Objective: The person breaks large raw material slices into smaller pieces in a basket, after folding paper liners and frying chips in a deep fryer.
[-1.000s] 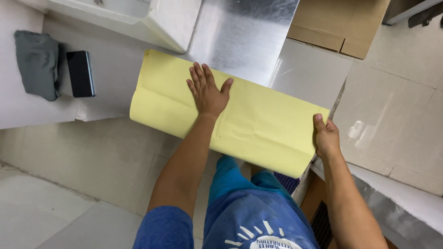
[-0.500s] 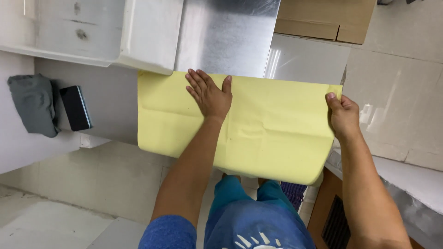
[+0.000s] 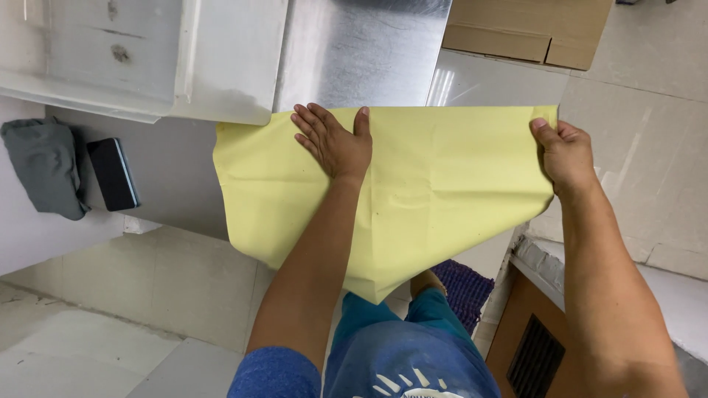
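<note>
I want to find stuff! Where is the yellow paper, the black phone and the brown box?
yellow paper [image 3: 450, 199]: head view, middle of the sheet.
black phone [image 3: 113, 174]: head view, middle of its back.
brown box [image 3: 527, 26]: head view, its front face.

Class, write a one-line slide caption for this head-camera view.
Left hand pressed flat on a yellow sheet, right hand pinching its far corner.
</note>
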